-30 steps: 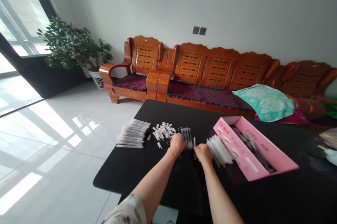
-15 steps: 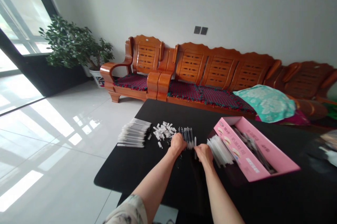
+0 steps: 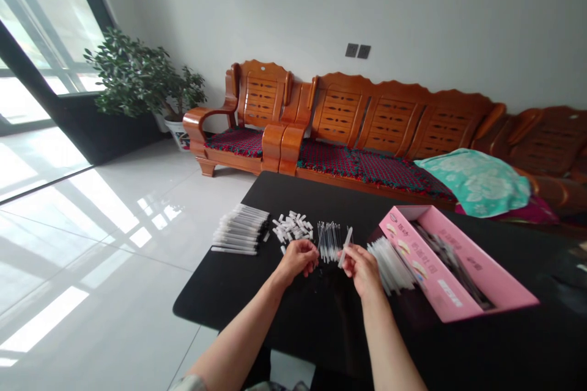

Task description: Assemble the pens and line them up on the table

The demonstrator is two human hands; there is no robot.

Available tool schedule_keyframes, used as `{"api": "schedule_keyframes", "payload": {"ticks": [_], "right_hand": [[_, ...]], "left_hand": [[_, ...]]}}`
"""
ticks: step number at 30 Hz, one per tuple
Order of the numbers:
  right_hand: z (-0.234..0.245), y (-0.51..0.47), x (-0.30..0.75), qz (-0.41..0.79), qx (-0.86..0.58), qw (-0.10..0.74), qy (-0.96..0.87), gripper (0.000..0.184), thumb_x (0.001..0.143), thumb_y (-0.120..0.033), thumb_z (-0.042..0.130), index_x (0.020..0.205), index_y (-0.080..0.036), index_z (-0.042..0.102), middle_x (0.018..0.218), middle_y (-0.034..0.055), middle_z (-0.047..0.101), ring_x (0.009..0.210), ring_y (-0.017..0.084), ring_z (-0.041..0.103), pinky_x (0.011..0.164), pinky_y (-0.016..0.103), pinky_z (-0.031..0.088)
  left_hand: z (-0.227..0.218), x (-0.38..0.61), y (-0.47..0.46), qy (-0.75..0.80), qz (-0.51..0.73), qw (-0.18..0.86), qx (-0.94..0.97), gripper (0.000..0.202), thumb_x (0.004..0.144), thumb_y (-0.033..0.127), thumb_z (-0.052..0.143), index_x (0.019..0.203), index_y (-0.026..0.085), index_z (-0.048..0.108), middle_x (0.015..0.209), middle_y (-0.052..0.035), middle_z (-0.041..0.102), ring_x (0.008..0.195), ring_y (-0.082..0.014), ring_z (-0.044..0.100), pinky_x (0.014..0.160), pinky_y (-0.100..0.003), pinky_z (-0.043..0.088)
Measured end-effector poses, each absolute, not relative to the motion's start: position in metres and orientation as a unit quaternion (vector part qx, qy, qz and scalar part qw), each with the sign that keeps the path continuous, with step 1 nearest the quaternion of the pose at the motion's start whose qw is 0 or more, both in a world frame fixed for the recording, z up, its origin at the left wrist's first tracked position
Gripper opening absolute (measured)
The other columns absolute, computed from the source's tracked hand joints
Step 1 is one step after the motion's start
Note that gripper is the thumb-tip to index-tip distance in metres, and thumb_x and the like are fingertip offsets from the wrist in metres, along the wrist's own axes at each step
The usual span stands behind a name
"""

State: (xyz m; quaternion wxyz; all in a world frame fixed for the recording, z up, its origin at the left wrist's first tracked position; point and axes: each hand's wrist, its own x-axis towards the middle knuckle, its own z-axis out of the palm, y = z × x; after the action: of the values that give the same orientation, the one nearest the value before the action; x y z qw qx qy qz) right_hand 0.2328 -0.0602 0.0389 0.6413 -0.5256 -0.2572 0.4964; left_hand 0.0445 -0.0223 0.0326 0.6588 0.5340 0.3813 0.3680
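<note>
My right hand [image 3: 364, 267] grips a translucent white pen barrel [image 3: 346, 246], held up at a slant between thumb and fingers. Close to it, my left hand [image 3: 299, 257] is closed in a pinch; whatever its fingertips hold is too small to make out. A row of thin pen refills [image 3: 328, 239] lies between the two hands. Beyond my left hand is a heap of white pen caps [image 3: 291, 226]. Farther left, pens with white barrels [image 3: 241, 229] lie stacked side by side. More empty barrels [image 3: 389, 267] rest just right of my right hand.
A long pink box [image 3: 440, 275] with dark grey pieces inside stands on the black table [image 3: 247, 302] at the right. Behind the table runs a wooden sofa [image 3: 389, 119] with a turquoise cloth [image 3: 477, 183] on it. A potted plant [image 3: 142, 79] is at the far left.
Both hands have lifted and moved slightly toward me, away from the refills. The pen barrel in my right hand has gone from near upright to slanted. The view has shifted a little.
</note>
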Motion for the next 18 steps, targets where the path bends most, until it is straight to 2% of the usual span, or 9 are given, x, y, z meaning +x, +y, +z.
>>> {"api": "schedule_keyframes", "payload": {"ticks": [2, 7, 11, 18], "right_hand": [[0.047, -0.059, 0.227, 0.511, -0.496, 0.658, -0.244, 0.039, 0.052, -0.027, 0.086, 0.082, -0.012, 0.067, 0.064, 0.0071, 0.073, 0.04, 0.011, 0.057, 0.031, 0.017, 0.038], [0.061, -0.054, 0.22, 0.486, -0.447, 0.714, -0.234, 0.037, 0.054, -0.024, 0.087, 0.082, -0.012, 0.066, 0.071, 0.0099, 0.075, 0.052, 0.016, 0.067, 0.042, 0.02, 0.052], [0.066, -0.052, 0.218, 0.472, -0.438, 0.727, -0.238, 0.036, 0.056, -0.025, 0.086, 0.082, -0.013, 0.065, 0.073, 0.0098, 0.076, 0.053, 0.016, 0.069, 0.044, 0.021, 0.054], [0.067, -0.053, 0.219, 0.461, -0.435, 0.739, -0.228, 0.036, 0.057, -0.024, 0.087, 0.082, -0.012, 0.065, 0.073, 0.0116, 0.076, 0.053, 0.017, 0.069, 0.044, 0.021, 0.056]], "left_hand": [[0.03, 0.033, -0.031, 0.363, 0.37, 0.68, 0.519, 0.025, 0.074, 0.037, 0.066, 0.076, 0.013, 0.058, 0.062, -0.0013, 0.062, 0.038, -0.0058, 0.047, 0.032, -0.014, 0.032], [0.029, 0.013, -0.047, 0.334, 0.358, 0.697, 0.524, 0.023, 0.076, 0.034, 0.066, 0.081, 0.012, 0.06, 0.062, 0.0005, 0.06, 0.037, -0.004, 0.043, 0.031, -0.013, 0.026], [0.032, 0.008, -0.05, 0.32, 0.346, 0.704, 0.531, 0.021, 0.076, 0.032, 0.065, 0.081, 0.012, 0.062, 0.06, 0.0014, 0.058, 0.036, -0.0021, 0.037, 0.032, -0.014, 0.02], [0.037, 0.008, -0.051, 0.318, 0.343, 0.703, 0.535, 0.017, 0.074, 0.028, 0.063, 0.079, 0.012, 0.062, 0.059, 0.0018, 0.056, 0.036, -0.0019, 0.035, 0.034, -0.015, 0.02]]}}
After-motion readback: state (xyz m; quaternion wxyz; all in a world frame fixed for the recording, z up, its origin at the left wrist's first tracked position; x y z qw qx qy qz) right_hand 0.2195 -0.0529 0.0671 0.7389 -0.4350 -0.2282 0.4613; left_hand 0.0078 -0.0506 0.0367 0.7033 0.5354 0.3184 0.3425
